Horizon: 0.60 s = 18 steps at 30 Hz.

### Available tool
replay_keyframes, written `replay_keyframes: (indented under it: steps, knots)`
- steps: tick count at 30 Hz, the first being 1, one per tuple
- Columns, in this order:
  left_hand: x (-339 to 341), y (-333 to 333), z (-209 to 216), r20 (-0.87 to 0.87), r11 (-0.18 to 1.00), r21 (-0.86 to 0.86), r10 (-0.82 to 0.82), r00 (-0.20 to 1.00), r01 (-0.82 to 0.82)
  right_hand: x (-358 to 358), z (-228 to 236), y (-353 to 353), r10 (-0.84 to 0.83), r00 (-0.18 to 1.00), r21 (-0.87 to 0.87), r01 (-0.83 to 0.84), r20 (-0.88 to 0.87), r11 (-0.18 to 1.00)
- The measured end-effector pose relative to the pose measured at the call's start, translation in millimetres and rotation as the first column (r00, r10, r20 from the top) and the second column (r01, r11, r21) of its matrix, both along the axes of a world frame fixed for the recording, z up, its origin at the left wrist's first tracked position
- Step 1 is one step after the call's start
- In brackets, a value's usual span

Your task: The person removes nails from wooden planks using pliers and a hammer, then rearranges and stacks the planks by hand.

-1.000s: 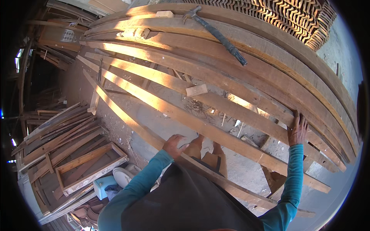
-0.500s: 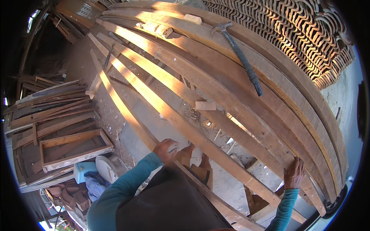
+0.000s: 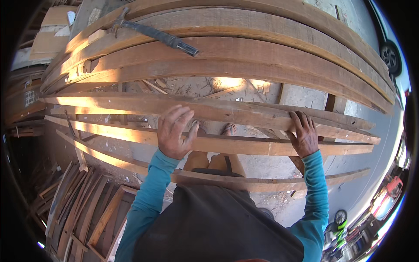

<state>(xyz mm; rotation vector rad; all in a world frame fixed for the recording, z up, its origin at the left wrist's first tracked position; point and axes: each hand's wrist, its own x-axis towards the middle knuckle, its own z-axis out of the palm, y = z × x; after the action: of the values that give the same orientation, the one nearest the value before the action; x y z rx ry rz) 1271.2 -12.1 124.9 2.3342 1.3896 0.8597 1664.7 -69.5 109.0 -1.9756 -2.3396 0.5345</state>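
Observation:
Several long wooden beams lie side by side across the view. My left hand (image 3: 175, 133) is open, fingers spread, over the near edge of one beam (image 3: 235, 111); whether it presses on the wood I cannot tell. Farther right, my right hand (image 3: 304, 134) bends its fingers over the same beam, thumb on the near side. A thinner beam (image 3: 244, 145) passes just below both hands, and another beam (image 3: 279, 184) lies against my body. Beyond them, a claw hammer (image 3: 152, 34) with a dark handle rests on the far beams.
Crosswise timber supports (image 3: 335, 104) show under the beams, with wood scraps on the concrete floor. A wooden frame (image 3: 104, 218) and stacked boards (image 3: 72, 205) lie at the lower left. A vehicle's wheel (image 3: 389, 56) is at the far right, a green bike (image 3: 339, 231) lower right.
The view has turned, so the beams now run more level across it. My left hand has left the nearest beam and reached a farther one, its fingers spreading. My right hand stays at the beams.

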Motion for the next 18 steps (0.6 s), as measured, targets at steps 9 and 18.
replay_keyframes:
  steps: [9, 18]
  knots:
    - [65, 23, -58, -0.180, 0.978, -0.059, -0.209, 0.961, 0.201, 17, -5, -19, -0.034, 0.999, -0.122, 0.033, -0.010, 0.992]
    - [57, 20, -88, -0.184, 0.942, -0.311, -0.191, 0.964, 0.127, -8, -83, 61, -0.497, -0.297, -0.567, 0.582, -0.815, 0.582]
